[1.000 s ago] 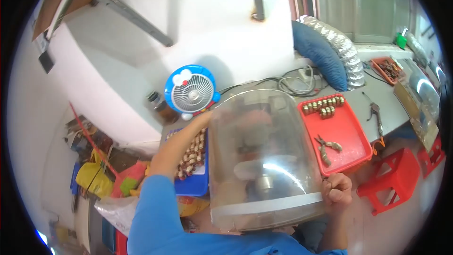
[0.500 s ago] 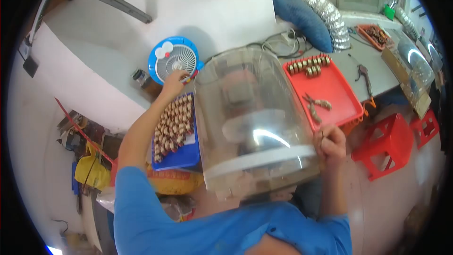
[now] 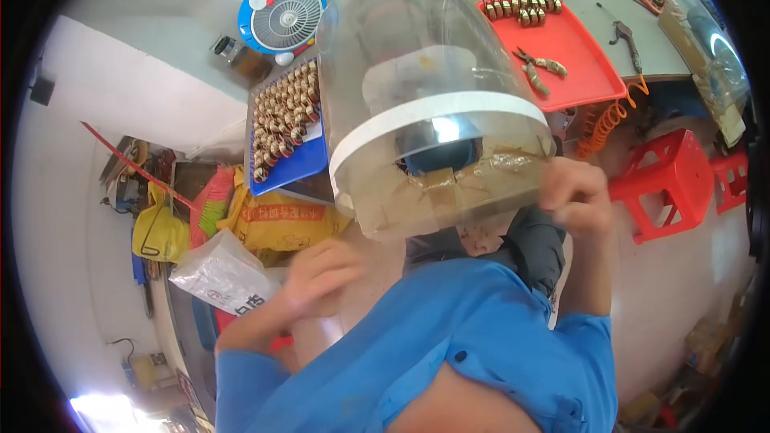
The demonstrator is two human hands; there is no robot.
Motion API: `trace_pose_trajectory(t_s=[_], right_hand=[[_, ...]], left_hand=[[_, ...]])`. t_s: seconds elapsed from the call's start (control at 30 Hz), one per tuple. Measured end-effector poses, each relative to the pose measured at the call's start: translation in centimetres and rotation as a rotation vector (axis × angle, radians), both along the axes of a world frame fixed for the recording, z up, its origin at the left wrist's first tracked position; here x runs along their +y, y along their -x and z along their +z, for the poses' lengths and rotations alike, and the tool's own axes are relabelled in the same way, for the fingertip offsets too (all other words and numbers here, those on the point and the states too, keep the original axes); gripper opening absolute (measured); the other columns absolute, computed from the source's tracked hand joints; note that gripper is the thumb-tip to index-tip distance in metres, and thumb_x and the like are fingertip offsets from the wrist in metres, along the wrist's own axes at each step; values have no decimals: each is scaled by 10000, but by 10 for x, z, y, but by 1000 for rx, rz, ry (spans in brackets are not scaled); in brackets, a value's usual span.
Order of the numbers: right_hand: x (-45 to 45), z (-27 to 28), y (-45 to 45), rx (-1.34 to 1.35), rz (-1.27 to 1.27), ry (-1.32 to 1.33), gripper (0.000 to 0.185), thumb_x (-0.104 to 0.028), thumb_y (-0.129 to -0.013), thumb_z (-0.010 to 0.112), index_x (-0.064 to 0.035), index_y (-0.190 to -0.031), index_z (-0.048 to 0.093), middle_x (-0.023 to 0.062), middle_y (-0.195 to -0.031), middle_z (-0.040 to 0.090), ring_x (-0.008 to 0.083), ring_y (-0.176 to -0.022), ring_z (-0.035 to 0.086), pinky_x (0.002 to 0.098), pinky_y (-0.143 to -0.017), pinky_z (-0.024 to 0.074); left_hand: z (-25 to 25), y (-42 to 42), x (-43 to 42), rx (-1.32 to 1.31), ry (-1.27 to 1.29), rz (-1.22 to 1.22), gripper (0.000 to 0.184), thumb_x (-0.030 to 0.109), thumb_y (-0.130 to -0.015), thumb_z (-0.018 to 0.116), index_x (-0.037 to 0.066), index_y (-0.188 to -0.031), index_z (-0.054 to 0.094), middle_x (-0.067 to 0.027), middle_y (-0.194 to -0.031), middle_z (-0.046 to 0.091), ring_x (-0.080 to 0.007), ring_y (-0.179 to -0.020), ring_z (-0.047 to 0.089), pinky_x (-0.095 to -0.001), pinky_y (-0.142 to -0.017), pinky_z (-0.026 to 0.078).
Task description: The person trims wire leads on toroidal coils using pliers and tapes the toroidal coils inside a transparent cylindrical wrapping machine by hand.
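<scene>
Head view: clear hood (image 3: 433, 84) lies ahead of and between both hands (image 3: 579, 195).

Left hand (image 3: 325, 273): on fan's (image 3: 283, 18) base half a second ago, now drawn back toward body, blurred, near yellow bag (image 3: 293, 226); fan well ahead of it. Blue tray (image 3: 294, 170), earlier overlapped by left arm (image 3: 261, 325), now ahead of hand, uncovered by it. Right hand (image 3: 577, 196): beside white band's (image 3: 449, 104) end before, now below it, by hood's (image 3: 501, 52) near corner.
</scene>
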State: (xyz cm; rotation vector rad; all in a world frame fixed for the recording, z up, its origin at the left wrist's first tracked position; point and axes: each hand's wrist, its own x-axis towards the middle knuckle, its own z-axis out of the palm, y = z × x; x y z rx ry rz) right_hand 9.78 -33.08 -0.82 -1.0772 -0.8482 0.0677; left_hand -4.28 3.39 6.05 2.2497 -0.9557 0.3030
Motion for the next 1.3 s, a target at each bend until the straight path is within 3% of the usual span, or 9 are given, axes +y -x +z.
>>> trace_pose_trajectory(t_s=[0.03,0.1,0.17,0.27,0.37,0.53,0.77,1.07,1.3], right_hand=[[6,-8,4,30,-7,97,193,-164,-651,696,-16,-686,576,71,-681,551,159,-591,505,285,-526,373],[17,-19,6,231,-29,223,186,-169,-703,691,-17,-740,590,30,-687,556,130,-628,513,266,-564,382],[29,-26,3,391,-45,221,179,-167,-734,691,-20,-778,599,4,-694,553,105,-650,513,249,-587,385],[43,-26,-8,510,-49,96,156,-145,-750,686,-25,-804,603,-8,-703,537,84,-656,499,230,-596,380],[50,-23,-17,563,-60,93,119,-111,-764,665,-24,-826,610,-8,-709,529,84,-655,491,223,-600,379],[63,-25,-30,756,-85,151,111,-74,-787,639,-19,-883,623,-2,-748,546,87,-660,488,226,-615,395],[84,-23,-51,611,-133,117,140,-83,-818,643,-25,-945,633,4,-788,563,87,-666,495,225,-604,400],[100,-31,-79,453,-141,107,158,-111,-834,653,-48,-977,640,-14,-721,552,58,-631,479,211,-539,375],[108,-32,-92,279,-139,92,170,-125,-806,644,-52,-957,612,-21,-721,533,58,-643,479,212,-542,375]], left_hand=[[-20,-3,-14,34,49,12,366,-122,-705,571,19,-1040,619,-125,-924,625,-239,-869,617,-369,-795,501],[-64,-31,-27,304,183,363,483,-112,-697,546,37,-1156,562,-145,-1099,581,-253,-989,588,-348,-862,480],[-72,-76,-48,688,709,417,684,-100,-672,523,63,-1329,435,-158,-1230,510,-255,-1096,541,-328,-929,449],[-87,-119,-62,690,855,357,848,-84,-637,520,77,-1436,289,-157,-1227,508,-254,-1139,520,-327,-957,435],[-85,-135,-72,708,815,321,896,-76,-602,514,85,-1455,293,-158,-1208,525,-256,-1122,542,-335,-947,452],[-90,-149,-67,772,876,356,810,-101,-603,465,59,-1395,408,-168,-1128,594,-272,-1057,597,-350,-924,475],[-84,-154,-66,785,829,328,769,-130,-601,414,44,-1349,463,-220,-1143,621,-304,-1051,620,-362,-911,492],[-85,-155,-67,794,824,356,809,-140,-594,412,68,-1376,403,-217,-1136,620,-316,-1046,625,-367,-903,504],[-65,-142,-77,795,981,202,757,36,-730,596,102,-1431,318,-183,-1283,500,-306,-1205,502,-466,-1006,425]])
